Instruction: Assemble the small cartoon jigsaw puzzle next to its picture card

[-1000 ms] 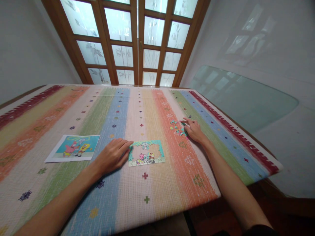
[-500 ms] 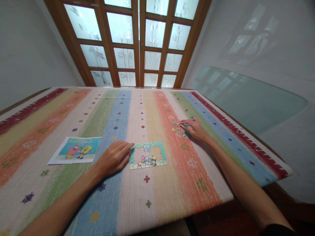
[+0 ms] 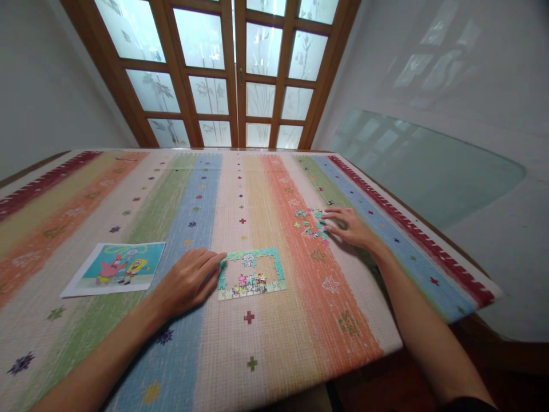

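A partly built jigsaw puzzle (image 3: 251, 273) with a turquoise border lies on the striped tablecloth (image 3: 206, 189). My left hand (image 3: 185, 282) rests flat beside its left edge, fingers stretched out and touching the frame. My right hand (image 3: 349, 226) lies on the cloth at the right, fingers spread over a small heap of loose puzzle pieces (image 3: 309, 223). A printed cartoon picture (image 3: 115, 274) lies to the left of my left arm.
The table's near right corner (image 3: 484, 294) drops to a dark floor. A glass pane (image 3: 424, 166) leans on the right wall. Wooden doors with frosted panes (image 3: 231, 68) stand behind the table.
My right hand has shifted slightly along the loose pieces, fingers spreading out. My left hand stays by the puzzle's edge. The view has shifted a little.
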A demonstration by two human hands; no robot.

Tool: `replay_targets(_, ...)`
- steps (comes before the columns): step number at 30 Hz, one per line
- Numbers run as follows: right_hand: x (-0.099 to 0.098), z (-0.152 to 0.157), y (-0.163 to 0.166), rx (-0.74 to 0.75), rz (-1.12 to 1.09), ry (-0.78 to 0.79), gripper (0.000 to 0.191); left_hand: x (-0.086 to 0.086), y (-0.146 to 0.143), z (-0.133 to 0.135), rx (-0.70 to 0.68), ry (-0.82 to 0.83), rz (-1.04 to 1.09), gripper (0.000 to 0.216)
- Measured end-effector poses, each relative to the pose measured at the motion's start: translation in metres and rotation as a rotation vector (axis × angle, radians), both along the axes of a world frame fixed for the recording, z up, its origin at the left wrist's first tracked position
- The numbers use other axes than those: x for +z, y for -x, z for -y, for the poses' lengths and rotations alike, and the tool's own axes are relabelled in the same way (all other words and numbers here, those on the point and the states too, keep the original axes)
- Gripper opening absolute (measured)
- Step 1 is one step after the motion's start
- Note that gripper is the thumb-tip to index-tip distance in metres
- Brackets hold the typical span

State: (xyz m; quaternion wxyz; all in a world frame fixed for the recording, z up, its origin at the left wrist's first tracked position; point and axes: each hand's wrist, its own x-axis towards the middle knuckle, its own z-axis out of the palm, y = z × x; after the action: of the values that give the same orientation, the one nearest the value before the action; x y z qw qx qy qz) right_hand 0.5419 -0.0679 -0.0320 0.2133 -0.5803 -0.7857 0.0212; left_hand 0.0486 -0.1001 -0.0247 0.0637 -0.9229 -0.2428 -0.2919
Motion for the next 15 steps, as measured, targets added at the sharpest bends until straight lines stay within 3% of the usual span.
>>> replay_targets(6, 0.005, 0.006, -0.009, 0.042, -0.020, 0.051, 0.033, 0.001, 0.000, 0.000, 0.005, 0.001, -0.017, 0.027)
replay_targets(15, -0.003, 0.003, 0.031, 0.023, -0.034, -0.005, 0.029, 0.000, 0.000, 0.000, 0.005, 0.020, -0.012, 0.027)
